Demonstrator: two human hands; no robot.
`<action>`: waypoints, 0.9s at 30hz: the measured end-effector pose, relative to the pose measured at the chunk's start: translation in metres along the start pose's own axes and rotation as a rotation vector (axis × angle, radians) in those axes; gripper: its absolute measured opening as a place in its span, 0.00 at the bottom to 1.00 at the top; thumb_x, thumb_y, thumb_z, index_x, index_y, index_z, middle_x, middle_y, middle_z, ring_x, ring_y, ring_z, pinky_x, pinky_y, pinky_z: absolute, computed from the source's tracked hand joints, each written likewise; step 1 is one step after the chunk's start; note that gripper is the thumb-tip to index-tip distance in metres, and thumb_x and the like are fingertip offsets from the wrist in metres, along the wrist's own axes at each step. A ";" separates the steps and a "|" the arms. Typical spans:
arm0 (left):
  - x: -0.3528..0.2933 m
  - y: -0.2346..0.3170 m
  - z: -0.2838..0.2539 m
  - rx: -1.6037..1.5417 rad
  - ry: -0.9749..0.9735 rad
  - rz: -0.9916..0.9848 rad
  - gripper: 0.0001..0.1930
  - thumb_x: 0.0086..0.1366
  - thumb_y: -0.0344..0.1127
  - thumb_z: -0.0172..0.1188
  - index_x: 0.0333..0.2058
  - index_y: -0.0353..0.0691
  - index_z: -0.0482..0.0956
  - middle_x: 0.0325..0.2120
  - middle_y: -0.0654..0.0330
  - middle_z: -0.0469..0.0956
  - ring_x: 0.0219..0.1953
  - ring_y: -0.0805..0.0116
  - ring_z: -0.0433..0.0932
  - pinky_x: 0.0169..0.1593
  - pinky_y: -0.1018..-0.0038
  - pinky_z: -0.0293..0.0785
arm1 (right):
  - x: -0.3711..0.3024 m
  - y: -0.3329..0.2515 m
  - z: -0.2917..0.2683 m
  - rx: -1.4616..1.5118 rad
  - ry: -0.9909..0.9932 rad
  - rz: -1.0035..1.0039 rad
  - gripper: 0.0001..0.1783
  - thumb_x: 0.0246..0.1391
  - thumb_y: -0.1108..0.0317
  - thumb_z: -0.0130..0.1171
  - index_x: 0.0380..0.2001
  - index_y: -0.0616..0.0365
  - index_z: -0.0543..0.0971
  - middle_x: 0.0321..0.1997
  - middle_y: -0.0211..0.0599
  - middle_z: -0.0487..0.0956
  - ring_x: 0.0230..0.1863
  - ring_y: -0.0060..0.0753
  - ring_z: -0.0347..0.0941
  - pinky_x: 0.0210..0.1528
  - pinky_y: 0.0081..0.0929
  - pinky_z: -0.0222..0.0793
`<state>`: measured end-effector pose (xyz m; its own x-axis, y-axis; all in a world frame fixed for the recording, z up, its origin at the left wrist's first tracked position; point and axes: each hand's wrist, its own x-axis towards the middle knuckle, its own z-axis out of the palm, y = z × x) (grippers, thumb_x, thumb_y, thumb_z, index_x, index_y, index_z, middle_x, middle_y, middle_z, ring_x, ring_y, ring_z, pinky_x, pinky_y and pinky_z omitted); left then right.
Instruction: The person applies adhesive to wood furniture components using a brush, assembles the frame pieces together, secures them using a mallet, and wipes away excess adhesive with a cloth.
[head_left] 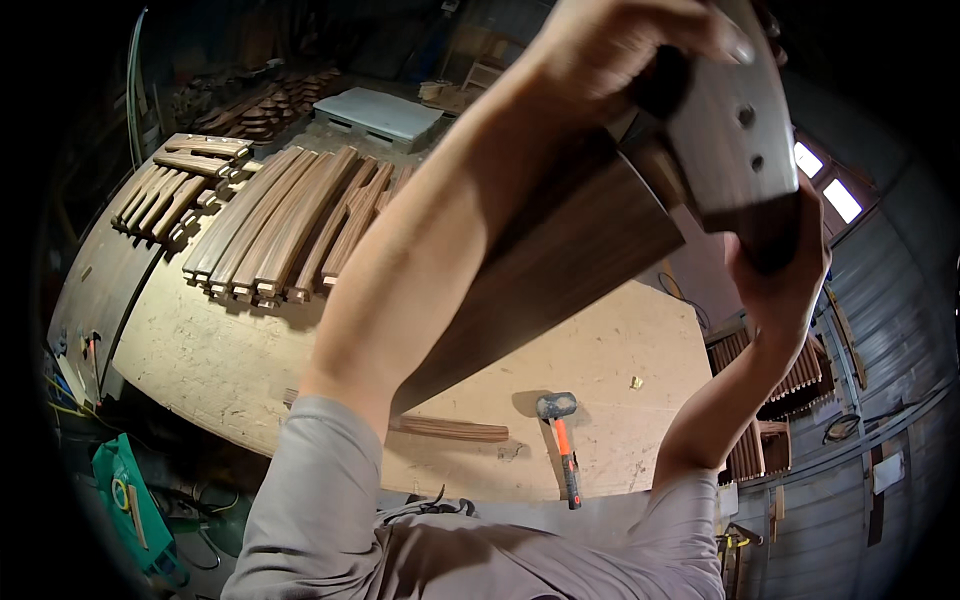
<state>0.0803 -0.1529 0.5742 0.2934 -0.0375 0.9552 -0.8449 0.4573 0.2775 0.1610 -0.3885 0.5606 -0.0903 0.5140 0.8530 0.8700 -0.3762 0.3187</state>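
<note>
Raised high at the upper right, a curved dark wooden piece with two round holes (722,135) is between my hands. My left hand (625,45) is closed over its upper part, with the thumb lying on its face. My right hand (785,290) grips its lower end from beneath. Just left of this piece, a broad dark wooden board (560,270) slants down behind my left forearm; a short wooden part shows between the two. Whether they are joined is hard to make out. My left forearm hides much of the board.
On the pale worktable (610,360) lie a rubber mallet (560,430) with an orange and black handle and a slim wooden strip (450,429). Rows of curved wooden slats (285,225) cover its far left. A green bag (130,500) sits at lower left; stacked wooden parts (785,375) stand at right.
</note>
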 end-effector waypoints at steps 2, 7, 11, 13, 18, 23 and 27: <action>0.001 -0.007 0.006 -0.011 0.013 0.000 0.19 0.42 0.33 0.64 0.37 0.36 0.77 0.30 0.55 0.79 0.36 0.61 0.78 0.45 0.66 0.74 | -0.011 0.001 -0.004 0.012 0.022 0.025 0.34 0.36 0.73 0.63 0.53 0.53 0.70 0.35 0.42 0.82 0.36 0.39 0.82 0.37 0.31 0.77; 0.000 -0.005 0.004 -0.065 0.005 0.024 0.22 0.44 0.31 0.63 0.41 0.34 0.73 0.34 0.53 0.77 0.41 0.58 0.77 0.49 0.61 0.74 | -0.002 0.008 -0.005 0.078 -0.047 0.051 0.34 0.34 0.73 0.65 0.52 0.52 0.71 0.35 0.42 0.81 0.35 0.39 0.82 0.38 0.30 0.76; -0.003 0.001 0.010 -0.147 0.013 0.068 0.22 0.45 0.29 0.61 0.43 0.35 0.71 0.37 0.53 0.75 0.45 0.56 0.76 0.53 0.59 0.72 | 0.005 0.004 -0.010 0.066 -0.037 -0.017 0.34 0.34 0.74 0.64 0.52 0.51 0.71 0.35 0.43 0.81 0.35 0.41 0.81 0.37 0.31 0.76; -0.007 -0.001 0.013 -0.114 0.073 0.097 0.22 0.44 0.28 0.60 0.43 0.36 0.71 0.38 0.53 0.75 0.46 0.55 0.76 0.55 0.59 0.71 | 0.008 0.011 -0.008 0.100 -0.027 -0.070 0.34 0.34 0.75 0.64 0.51 0.52 0.72 0.34 0.43 0.81 0.35 0.41 0.81 0.37 0.32 0.76; -0.005 0.001 0.024 -0.122 -0.006 0.162 0.25 0.44 0.28 0.61 0.45 0.38 0.70 0.42 0.53 0.74 0.51 0.54 0.72 0.58 0.57 0.68 | 0.019 0.017 -0.021 0.162 -0.072 -0.112 0.37 0.34 0.76 0.63 0.55 0.53 0.70 0.40 0.45 0.80 0.42 0.42 0.80 0.43 0.33 0.74; -0.018 0.011 0.018 0.318 0.292 0.000 0.25 0.56 0.43 0.64 0.49 0.39 0.71 0.45 0.56 0.76 0.43 0.68 0.77 0.51 0.71 0.72 | 0.004 0.008 -0.033 0.142 -0.057 -0.002 0.37 0.33 0.75 0.64 0.54 0.52 0.70 0.40 0.45 0.80 0.41 0.47 0.80 0.42 0.34 0.75; -0.068 0.012 0.034 0.456 0.106 -0.127 0.43 0.48 0.25 0.71 0.62 0.40 0.57 0.47 0.51 0.73 0.47 0.62 0.76 0.53 0.64 0.74 | -0.011 0.001 -0.026 0.196 -0.035 0.071 0.36 0.34 0.74 0.65 0.54 0.53 0.70 0.39 0.44 0.80 0.40 0.45 0.79 0.41 0.34 0.75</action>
<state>0.0354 -0.1751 0.5159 0.4310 0.0338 0.9017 -0.9023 0.0177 0.4307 0.1504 -0.4147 0.5621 -0.0118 0.5191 0.8546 0.9515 -0.2569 0.1692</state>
